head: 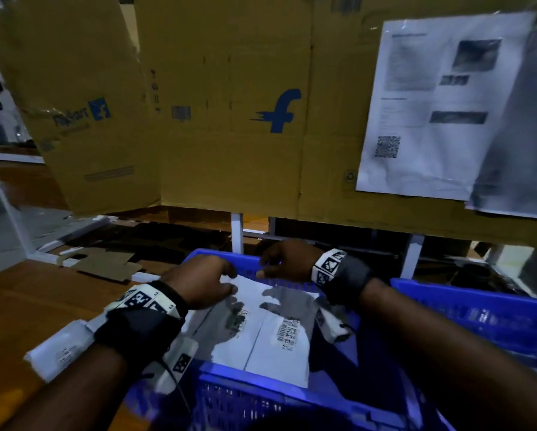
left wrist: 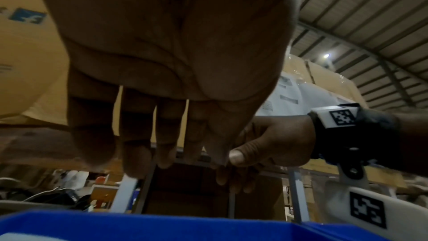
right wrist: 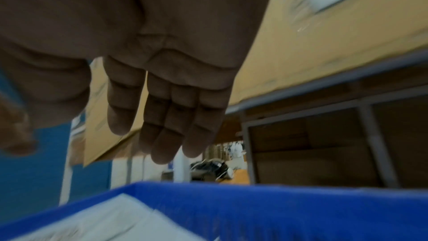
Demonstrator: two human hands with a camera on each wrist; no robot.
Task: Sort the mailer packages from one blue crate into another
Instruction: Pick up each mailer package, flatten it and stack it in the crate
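1. Cardboard sheets (head: 229, 119) with a blue printed logo stand as a wall behind the wooden tabletop (head: 27, 306), and a printed paper notice (head: 431, 104) is stuck on them to the right.
2. Right in front of me sits a blue crate (head: 261, 402) with perforated walls. White mailer packages (head: 261, 337) with barcode labels lie flat inside it, overlapping one another and covering most of what I can see of its inside.
3. A second blue crate (head: 478, 315) stands just beside it on my right; I cannot see what is in it.
4. One more white mailer (head: 62, 349) lies on the tabletop to the left of the near crate, partly under my left forearm.
5. My left hand (head: 205, 281) is over the far end of the packages, palm down with fingers stretched out and holding nothing.
6. My right hand (head: 289, 259) hovers near the crate's far rim, fingers straight and close together, also empty. The two hands are close to each other, thumbs nearly meeting.
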